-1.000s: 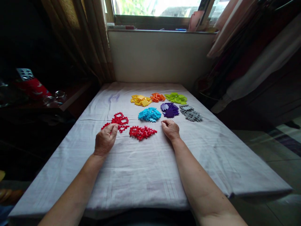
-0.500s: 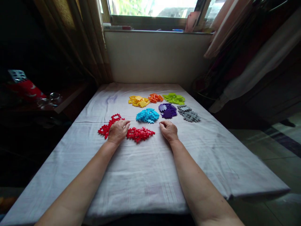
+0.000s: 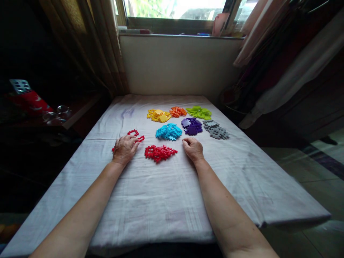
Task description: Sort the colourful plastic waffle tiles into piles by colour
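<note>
My left hand [image 3: 125, 148] lies over a loose group of red plastic interlocking pieces [image 3: 132, 132], hiding most of them. Its thumb and fingers close at one red piece [image 3: 141, 138], which sticks out past the fingertips. Between my hands sits a heap of red pieces [image 3: 160, 153]. My right hand [image 3: 192, 148] rests on the cloth to the right of that heap, fingers curled in, with nothing showing in them. Just beyond the hands are a light blue heap [image 3: 168, 132] and a purple heap [image 3: 191, 126].
Farther back lie yellow [image 3: 158, 115], orange [image 3: 177, 111] and lime green [image 3: 199, 112] heaps, with grey pieces [image 3: 216, 129] at the right. A pale cloth [image 3: 161, 200] covers the table. The table meets a wall [image 3: 177, 64] under a window. A curtain [image 3: 91, 46] hangs at the left.
My left hand has moved left and slightly toward me, farther over the loose red pieces, uncovering one at its fingertips. My right hand has stayed in place.
</note>
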`<state>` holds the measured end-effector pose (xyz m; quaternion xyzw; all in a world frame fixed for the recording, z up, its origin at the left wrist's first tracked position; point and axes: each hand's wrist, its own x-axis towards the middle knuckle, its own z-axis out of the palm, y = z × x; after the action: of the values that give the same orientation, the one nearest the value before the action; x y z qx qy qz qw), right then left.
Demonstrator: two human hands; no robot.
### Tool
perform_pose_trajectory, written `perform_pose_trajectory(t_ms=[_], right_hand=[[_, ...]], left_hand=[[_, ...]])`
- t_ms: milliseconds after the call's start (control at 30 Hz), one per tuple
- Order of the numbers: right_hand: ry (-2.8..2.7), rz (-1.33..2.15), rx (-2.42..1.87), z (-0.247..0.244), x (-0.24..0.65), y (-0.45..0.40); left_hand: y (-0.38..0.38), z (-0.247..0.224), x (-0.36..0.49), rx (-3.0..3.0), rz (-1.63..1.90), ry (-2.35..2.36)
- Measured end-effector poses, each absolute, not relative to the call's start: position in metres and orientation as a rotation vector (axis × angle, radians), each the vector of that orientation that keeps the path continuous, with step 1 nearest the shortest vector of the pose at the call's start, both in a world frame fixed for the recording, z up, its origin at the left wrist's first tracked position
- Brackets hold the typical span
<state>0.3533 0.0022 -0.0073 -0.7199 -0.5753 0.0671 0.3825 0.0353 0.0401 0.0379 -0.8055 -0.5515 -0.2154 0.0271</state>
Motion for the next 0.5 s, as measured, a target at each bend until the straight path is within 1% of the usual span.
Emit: perform_pose_trajectory(t_ms=[167, 300, 400, 500], right_hand=[[-1.46, 0.166, -1.836, -0.007, 0.353, 0.002], [-1.453, 0.176, -1.844, -0.006, 0.353, 0.002], [-1.456, 0.189, -1.854, -0.004, 0.352, 0.002], [-1.452, 0.192, -1.862, -0.004, 0.352, 0.002]], left_hand=[[0.026, 0.038, 0.037, -2.443, -1.006, -1.768], [0.016, 0.035, 0.041, -2.458, -1.266, -2.033], [0.011, 0.033, 0.046, -2.602, -1.335, -2.12], [0.008, 0.032, 0.049, -2.677, -1.268, -2.095]])
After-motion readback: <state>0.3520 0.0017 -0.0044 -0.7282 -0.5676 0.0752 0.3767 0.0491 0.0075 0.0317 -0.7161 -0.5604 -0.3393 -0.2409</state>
